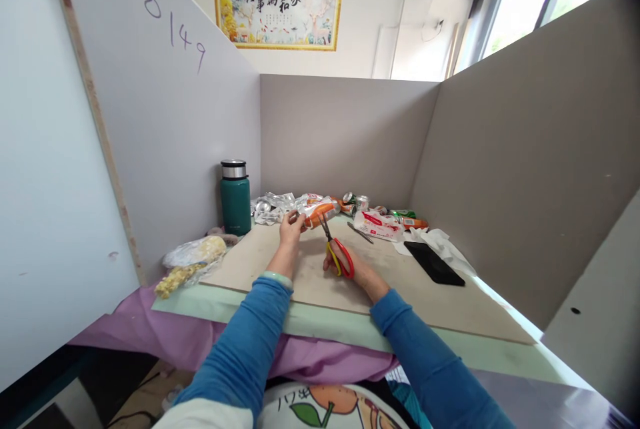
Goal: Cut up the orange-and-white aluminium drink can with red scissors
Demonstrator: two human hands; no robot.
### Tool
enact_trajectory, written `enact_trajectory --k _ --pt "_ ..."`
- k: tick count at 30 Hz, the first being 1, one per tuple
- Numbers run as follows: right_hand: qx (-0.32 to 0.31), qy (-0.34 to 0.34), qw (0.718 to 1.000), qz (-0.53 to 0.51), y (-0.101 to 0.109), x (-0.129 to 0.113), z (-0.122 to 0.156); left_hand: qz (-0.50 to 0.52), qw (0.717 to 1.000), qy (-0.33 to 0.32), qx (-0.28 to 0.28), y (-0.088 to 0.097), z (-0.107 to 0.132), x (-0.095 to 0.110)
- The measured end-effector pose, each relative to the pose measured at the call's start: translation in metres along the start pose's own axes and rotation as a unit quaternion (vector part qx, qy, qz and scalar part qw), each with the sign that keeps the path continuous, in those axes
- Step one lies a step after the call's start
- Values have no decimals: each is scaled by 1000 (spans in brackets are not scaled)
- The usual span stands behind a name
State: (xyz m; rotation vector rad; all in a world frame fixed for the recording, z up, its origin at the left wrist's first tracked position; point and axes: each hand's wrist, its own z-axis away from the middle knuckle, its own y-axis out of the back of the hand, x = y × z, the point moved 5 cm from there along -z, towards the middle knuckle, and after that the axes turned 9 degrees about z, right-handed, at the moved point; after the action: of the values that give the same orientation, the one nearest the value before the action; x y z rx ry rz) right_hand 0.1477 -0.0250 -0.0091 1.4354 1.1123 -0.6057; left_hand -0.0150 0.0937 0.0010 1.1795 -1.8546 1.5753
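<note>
My left hand is closed around one end of an orange and silver drink can, raised above the beige board. In my right hand is a pair of scissors with red and yellow handles, fingers wrapped at the handles. Its blades point up and away from me and are slightly parted. Their tips lie at the can's near side; whether they cut into it I cannot tell. A thin dark tool, perhaps tweezers or a pen, lies on the board just beyond my right hand.
A green flask stands at the left wall, behind a plastic bag of yellowish pieces. Crumpled silver can pieces, a red-and-white packet and other cans line the back. A black phone and white tissue lie right. Partitions enclose three sides.
</note>
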Motion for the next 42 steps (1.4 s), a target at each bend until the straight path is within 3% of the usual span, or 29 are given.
enact_trajectory --k 5,9,21,30,42 --pt "12 -6 1000 -12 -3 -1 -2 41 996 22 -77 -16 11 -4" --pt "23 -24 999 -5 -2 1 -2 61 993 26 -94 -18 14 0" --pt "32 -56 998 -10 -2 -10 5 51 994 5 -97 -19 17 7" --pt "42 -82 996 14 0 4 -5 36 995 6 -88 -18 18 9" --pt "47 -35 998 33 2 8 -1 -46 994 -57 -84 -17 18 16"
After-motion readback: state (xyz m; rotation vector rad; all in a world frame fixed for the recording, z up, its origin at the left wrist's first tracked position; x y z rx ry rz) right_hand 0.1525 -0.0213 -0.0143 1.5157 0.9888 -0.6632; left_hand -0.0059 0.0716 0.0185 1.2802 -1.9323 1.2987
